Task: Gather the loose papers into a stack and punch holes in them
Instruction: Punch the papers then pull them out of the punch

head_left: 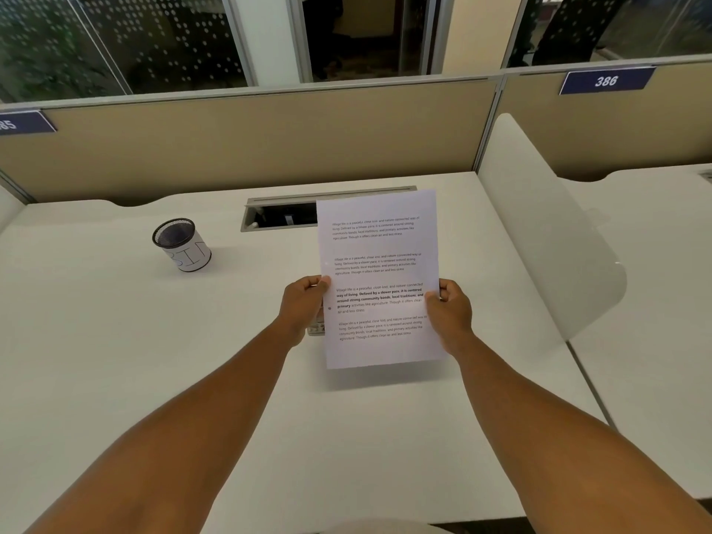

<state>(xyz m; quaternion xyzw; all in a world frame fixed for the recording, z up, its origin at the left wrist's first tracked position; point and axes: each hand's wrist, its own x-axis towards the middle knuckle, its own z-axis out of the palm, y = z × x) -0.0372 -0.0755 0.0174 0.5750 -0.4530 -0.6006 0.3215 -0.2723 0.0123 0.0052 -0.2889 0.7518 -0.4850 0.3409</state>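
A stack of white printed papers (pixel 379 271) is held upright above the white desk (pixel 154 360), text facing me. My left hand (pixel 302 308) pinches the stack's left edge, thumb on the front. My right hand (pixel 449 312) grips the right edge the same way. A small round hole shows near the left margin of the top sheet. A silver hole punch (pixel 315 328) is mostly hidden behind the papers, only a corner showing beside my left wrist.
A mesh pen cup (pixel 181 244) labelled BIN stands at the back left. An open cable tray (pixel 281 215) is set into the desk's rear. A beige partition (pixel 250 140) closes the back; a white divider (pixel 539 233) stands on the right.
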